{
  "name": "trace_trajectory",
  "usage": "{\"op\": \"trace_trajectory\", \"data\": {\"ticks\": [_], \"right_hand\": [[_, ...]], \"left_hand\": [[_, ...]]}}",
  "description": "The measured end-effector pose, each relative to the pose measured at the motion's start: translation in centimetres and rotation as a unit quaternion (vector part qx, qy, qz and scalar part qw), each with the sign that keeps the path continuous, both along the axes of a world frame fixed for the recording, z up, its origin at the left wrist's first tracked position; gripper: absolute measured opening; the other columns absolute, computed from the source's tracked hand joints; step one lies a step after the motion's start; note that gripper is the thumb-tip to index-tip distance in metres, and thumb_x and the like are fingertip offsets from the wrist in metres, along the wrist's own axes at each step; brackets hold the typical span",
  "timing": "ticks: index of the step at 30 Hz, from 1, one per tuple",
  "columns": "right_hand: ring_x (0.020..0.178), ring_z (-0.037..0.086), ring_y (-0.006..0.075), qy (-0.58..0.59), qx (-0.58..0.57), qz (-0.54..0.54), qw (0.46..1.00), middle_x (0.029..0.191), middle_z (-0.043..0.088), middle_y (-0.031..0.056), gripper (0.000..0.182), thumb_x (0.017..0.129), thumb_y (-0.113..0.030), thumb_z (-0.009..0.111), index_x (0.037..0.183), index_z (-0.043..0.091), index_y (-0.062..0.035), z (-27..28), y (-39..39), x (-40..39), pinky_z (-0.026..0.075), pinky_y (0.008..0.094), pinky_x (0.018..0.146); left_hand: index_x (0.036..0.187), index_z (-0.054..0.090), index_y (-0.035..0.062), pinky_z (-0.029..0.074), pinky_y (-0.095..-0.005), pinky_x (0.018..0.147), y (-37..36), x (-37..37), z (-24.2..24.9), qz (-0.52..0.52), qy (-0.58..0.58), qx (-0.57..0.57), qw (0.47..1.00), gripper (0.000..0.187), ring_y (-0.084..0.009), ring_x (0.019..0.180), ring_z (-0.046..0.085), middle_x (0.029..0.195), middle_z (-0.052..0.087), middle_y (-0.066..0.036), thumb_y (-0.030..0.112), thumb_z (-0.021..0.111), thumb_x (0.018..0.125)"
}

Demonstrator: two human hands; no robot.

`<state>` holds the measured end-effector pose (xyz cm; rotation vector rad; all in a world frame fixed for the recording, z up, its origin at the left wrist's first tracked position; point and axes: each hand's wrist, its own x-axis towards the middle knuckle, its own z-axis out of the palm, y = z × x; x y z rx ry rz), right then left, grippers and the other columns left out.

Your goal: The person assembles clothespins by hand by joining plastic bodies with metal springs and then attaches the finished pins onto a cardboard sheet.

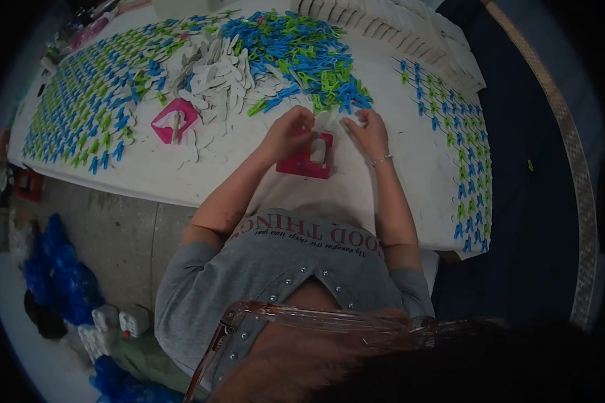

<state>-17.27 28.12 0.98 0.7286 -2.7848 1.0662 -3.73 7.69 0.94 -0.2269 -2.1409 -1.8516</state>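
Observation:
Both my hands work close together over a pink plastic frame (307, 163) that lies on the white table (181, 174). My left hand (288, 132) has its fingers curled above the frame's upper left corner. My right hand (370, 133), with a thin bracelet at the wrist, pinches from the right. Between the fingertips sits a small white card (324, 123), gripped by both hands. Whether a clip is on it is hidden by my fingers. Just beyond the hands lies a loose heap of blue and green plastic clips (296, 50).
A second pink frame (175, 121) lies to the left beside a pile of white cards (218, 74). Rows of carded blue and green clips cover the table's left (87, 101) and right (464, 134). Stacked white cards (390, 27) stand at the back. Blue bags (57, 272) sit on the floor.

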Motion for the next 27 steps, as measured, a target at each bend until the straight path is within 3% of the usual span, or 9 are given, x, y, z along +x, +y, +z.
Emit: {"op": "trace_trajectory", "data": {"ticks": [1,3,7,10,12,15,18,22,27], "right_hand": [[0.085,0.058,0.0209,0.006,0.0,-0.012,1.0,0.094,0.061,0.0103,0.042,0.076,-0.032,0.075,0.103,0.061,-0.0025,-0.2,-0.7,-0.1,0.047,0.0324,0.077],[0.086,0.06,0.0272,0.11,0.107,-0.096,0.983,0.094,0.063,0.0134,0.051,0.074,-0.048,0.072,0.095,0.062,-0.0028,-0.9,-2.3,0.0,0.048,0.0366,0.075],[0.088,0.061,0.0303,0.114,0.107,-0.131,0.979,0.096,0.064,0.0145,0.043,0.073,-0.043,0.073,0.093,0.063,-0.0061,-2.4,-3.1,-1.0,0.049,0.0398,0.073],[0.082,0.063,0.0236,0.054,-0.001,-0.088,0.995,0.095,0.064,0.0115,0.034,0.075,-0.033,0.073,0.094,0.061,-0.0073,-2.4,-1.6,-1.4,0.05,0.0348,0.072],[0.077,0.061,0.0138,-0.076,-0.233,-0.004,0.969,0.093,0.063,0.0059,0.022,0.078,-0.014,0.07,0.096,0.058,-0.0059,-2.4,-0.3,-0.4,0.049,0.0273,0.072],[0.077,0.056,0.007,-0.119,-0.318,0.109,0.934,0.092,0.06,0.0029,0.026,0.079,0.002,0.065,0.102,0.055,-0.0026,0.6,0.8,2.7,0.047,0.0219,0.073],[0.082,0.056,0.0072,-0.199,-0.404,0.166,0.877,0.094,0.059,0.0028,0.028,0.08,0.004,0.064,0.106,0.054,0.0002,3.2,0.8,5.9,0.047,0.0218,0.074],[0.087,0.058,0.0082,-0.166,-0.391,0.202,0.882,0.098,0.06,0.0039,0.035,0.081,0.002,0.066,0.113,0.052,0.0004,3.9,0.8,7.2,0.048,0.0215,0.077],[0.084,0.055,0.0051,-0.178,-0.333,0.202,0.904,0.093,0.06,0.0012,0.028,0.086,0.0,0.064,0.113,0.056,0.0016,4.9,0.2,8.1,0.046,0.0184,0.073]], "left_hand": [[0.1,0.052,0.0069,0.046,-0.0235,0.074,-0.3,0.2,0.1,0.015,-0.01,0.021,1.0,0.028,-0.0084,0.084,0.055,0.088,0.057,0.0,0.002,0.069,0.078],[0.102,0.051,0.0071,0.046,-0.0221,0.075,-0.7,0.4,0.1,0.022,-0.017,0.042,0.999,0.029,-0.007,0.085,0.054,0.089,0.056,0.0,0.002,0.068,0.079],[0.102,0.05,0.0076,0.042,-0.0194,0.074,-0.9,0.5,0.0,0.029,-0.062,0.08,0.994,0.031,-0.0049,0.081,0.05,0.091,0.053,0.002,-0.002,0.067,0.078],[0.103,0.049,0.0082,0.042,-0.0189,0.073,-1.3,0.2,-0.7,-0.002,-0.064,0.149,0.987,0.032,-0.0048,0.079,0.049,0.092,0.052,0.003,-0.004,0.065,0.079],[0.104,0.049,0.0087,0.042,-0.0191,0.075,-1.6,0.4,-1.0,-0.015,-0.071,0.196,0.978,0.032,-0.0053,0.081,0.051,0.093,0.052,0.003,-0.004,0.065,0.079],[0.105,0.048,0.0092,0.042,-0.0195,0.074,-1.8,0.3,-0.8,-0.023,-0.093,0.205,0.974,0.033,-0.0053,0.082,0.05,0.092,0.052,0.003,-0.005,0.063,0.079],[0.104,0.047,0.0094,0.042,-0.0199,0.074,-1.9,0.1,-1.2,-0.059,-0.079,0.227,0.969,0.032,-0.0053,0.082,0.05,0.091,0.051,0.003,-0.005,0.062,0.079],[0.103,0.047,0.0096,0.042,-0.0195,0.072,-1.8,0.4,-0.7,-0.058,-0.063,0.202,0.976,0.033,-0.0047,0.08,0.05,0.09,0.051,0.003,-0.004,0.064,0.078],[0.103,0.047,0.0095,0.041,-0.0193,0.071,-1.6,0.9,0.1,-0.063,-0.053,0.161,0.983,0.036,-0.0045,0.077,0.049,0.087,0.051,0.004,-0.002,0.068,0.076]]}}
